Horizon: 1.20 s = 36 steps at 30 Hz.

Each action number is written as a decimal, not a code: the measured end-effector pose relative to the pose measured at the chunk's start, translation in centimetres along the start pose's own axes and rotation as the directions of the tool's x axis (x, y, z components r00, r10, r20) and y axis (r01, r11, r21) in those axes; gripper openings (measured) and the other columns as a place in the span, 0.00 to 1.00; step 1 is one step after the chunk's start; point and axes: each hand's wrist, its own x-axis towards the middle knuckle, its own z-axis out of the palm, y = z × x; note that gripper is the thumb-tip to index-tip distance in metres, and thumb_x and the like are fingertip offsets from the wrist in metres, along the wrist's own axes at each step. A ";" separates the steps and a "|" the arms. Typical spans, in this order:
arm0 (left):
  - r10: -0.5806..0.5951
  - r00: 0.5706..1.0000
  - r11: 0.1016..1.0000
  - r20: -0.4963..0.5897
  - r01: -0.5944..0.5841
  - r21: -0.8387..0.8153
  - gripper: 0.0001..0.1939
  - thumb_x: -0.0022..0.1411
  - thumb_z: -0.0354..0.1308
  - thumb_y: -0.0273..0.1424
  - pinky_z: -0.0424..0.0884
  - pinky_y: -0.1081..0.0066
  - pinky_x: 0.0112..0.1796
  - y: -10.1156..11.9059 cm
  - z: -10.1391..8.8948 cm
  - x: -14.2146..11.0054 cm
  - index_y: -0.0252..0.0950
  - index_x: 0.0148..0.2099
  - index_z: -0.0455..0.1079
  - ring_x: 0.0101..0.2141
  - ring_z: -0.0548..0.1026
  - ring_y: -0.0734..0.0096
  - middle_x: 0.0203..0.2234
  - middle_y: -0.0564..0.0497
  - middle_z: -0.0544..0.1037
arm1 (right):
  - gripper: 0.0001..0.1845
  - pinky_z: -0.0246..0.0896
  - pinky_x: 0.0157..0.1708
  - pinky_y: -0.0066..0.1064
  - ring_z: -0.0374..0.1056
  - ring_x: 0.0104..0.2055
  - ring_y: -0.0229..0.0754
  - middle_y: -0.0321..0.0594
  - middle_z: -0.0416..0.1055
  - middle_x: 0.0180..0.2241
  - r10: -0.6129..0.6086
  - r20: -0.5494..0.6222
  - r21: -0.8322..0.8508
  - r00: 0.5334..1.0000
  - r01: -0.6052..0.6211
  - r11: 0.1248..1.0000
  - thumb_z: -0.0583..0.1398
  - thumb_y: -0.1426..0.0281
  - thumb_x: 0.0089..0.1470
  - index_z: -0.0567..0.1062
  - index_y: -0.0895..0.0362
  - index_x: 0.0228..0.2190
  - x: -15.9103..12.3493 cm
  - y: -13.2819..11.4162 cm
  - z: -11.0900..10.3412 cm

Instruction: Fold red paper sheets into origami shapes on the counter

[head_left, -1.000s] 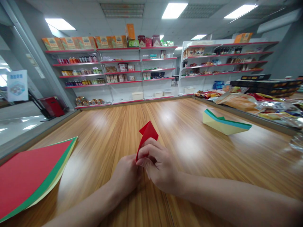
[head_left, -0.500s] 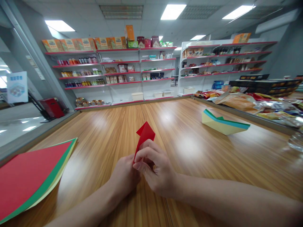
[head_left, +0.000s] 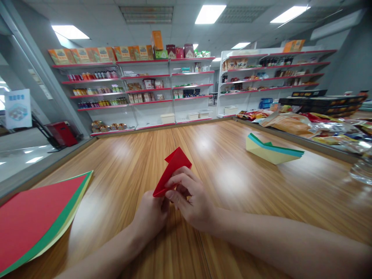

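Note:
A folded piece of red paper [head_left: 173,167] is held up between my hands over the middle of the table. My right hand [head_left: 190,197] has its thumb and curled fingers closed on the paper's right side and lower edge. Below the paper's lower left corner is my left hand [head_left: 152,215], closed at its base; the paper hides most of these fingers. Off to the right, a folded paper boat [head_left: 273,150] in pale yellow, blue and green stands on the wooden table [head_left: 124,162].
At the left lies a stack of coloured sheets [head_left: 43,217], red on top, green and yellow beneath. Snack packets [head_left: 293,126] and black boxes [head_left: 325,104] line the right side. A clear glass object [head_left: 362,170] sits at the right edge. Stocked shelves [head_left: 148,89] stand behind.
The red paper has tilted, its lower end swinging left and its lower fold opening wider. My left hand has shifted slightly left; the right hand still grips the paper.

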 end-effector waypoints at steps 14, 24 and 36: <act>0.081 0.996 0.995 0.028 -0.079 -0.067 0.10 0.48 0.50 0.17 0.69 0.75 0.26 -1.1 0.7 -0.8 0.37 0.28 0.64 0.24 0.72 0.72 0.24 0.53 0.73 | 0.05 0.63 0.23 0.26 0.62 0.28 0.35 0.38 0.62 0.31 0.029 0.084 0.065 0.996 -0.034 0.997 0.60 0.75 0.51 0.67 0.57 0.26 -0.2 -0.5 -0.2; -0.131 0.991 0.980 0.008 0.130 -0.151 0.11 0.63 0.48 0.26 0.69 0.71 0.28 -0.3 0.1 0.3 0.35 0.31 0.70 0.26 0.74 0.67 0.25 0.49 0.76 | 0.05 0.63 0.26 0.29 0.64 0.34 0.39 0.42 0.66 0.35 0.103 -0.053 -0.178 0.993 -0.111 0.978 0.60 0.68 0.53 0.72 0.58 0.31 0.5 0.3 -0.7; -0.281 0.887 0.641 0.367 0.458 -0.616 0.26 0.64 0.45 0.50 0.52 0.78 0.16 -0.6 -0.4 0.7 0.32 0.31 0.66 0.12 0.60 0.80 0.12 0.58 0.63 | 0.18 0.58 0.17 0.25 0.65 0.20 0.35 0.35 0.66 0.19 0.387 -0.040 0.198 0.921 -0.373 0.907 0.60 0.58 0.53 0.63 0.57 0.22 0.9 1.5 -1.0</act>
